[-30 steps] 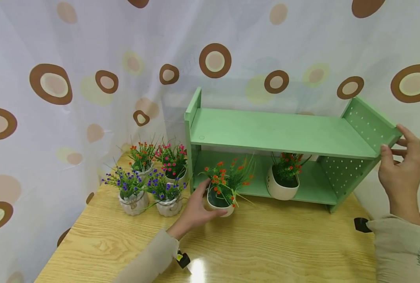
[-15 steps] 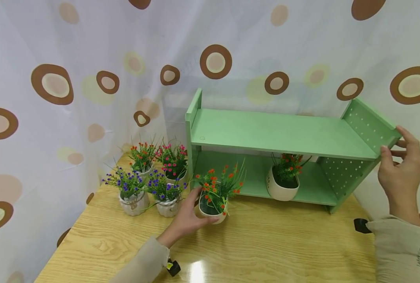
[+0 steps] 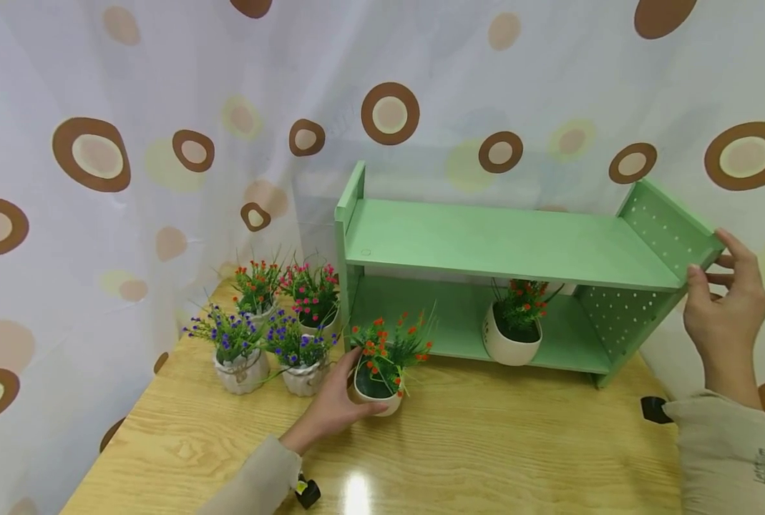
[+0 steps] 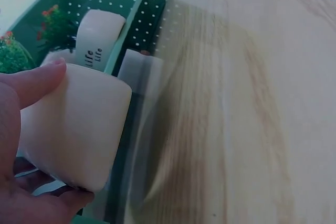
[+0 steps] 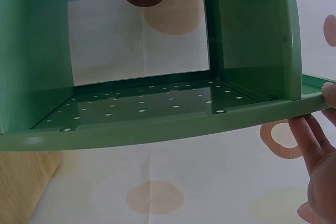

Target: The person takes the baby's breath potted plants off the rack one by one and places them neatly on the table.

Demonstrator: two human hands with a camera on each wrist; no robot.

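Note:
My left hand [image 3: 330, 406] grips a white pot [image 4: 79, 124] of artificial orange-red flowers [image 3: 385, 354]. Thumb and fingers lie on either side of the pot, just in front of the lower left of a green two-tier shelf [image 3: 504, 236]. Whether the pot's base touches the table cannot be told. At the shelf's right end, my right hand [image 3: 728, 311] holds the upper front edge of the perforated side panel [image 5: 157, 125] between thumb and fingers. A similar white pot [image 3: 509, 345] with orange-red flowers stands on the lower board, towards the right; lettering shows on it in the left wrist view.
Left of the shelf, several potted flowers stand grouped: two blue-purple ones in front [image 3: 242, 370] [image 3: 305, 378], a pink one [image 3: 318, 304] and an orange-red one [image 3: 257, 290] behind. The wooden table [image 3: 498, 443] extends in front. A patterned curtain [image 3: 446, 64] hangs behind.
My left hand has drawn the flower pot left and towards me, away from the shelf's lower board. The right hand keeps its hold on the side panel.

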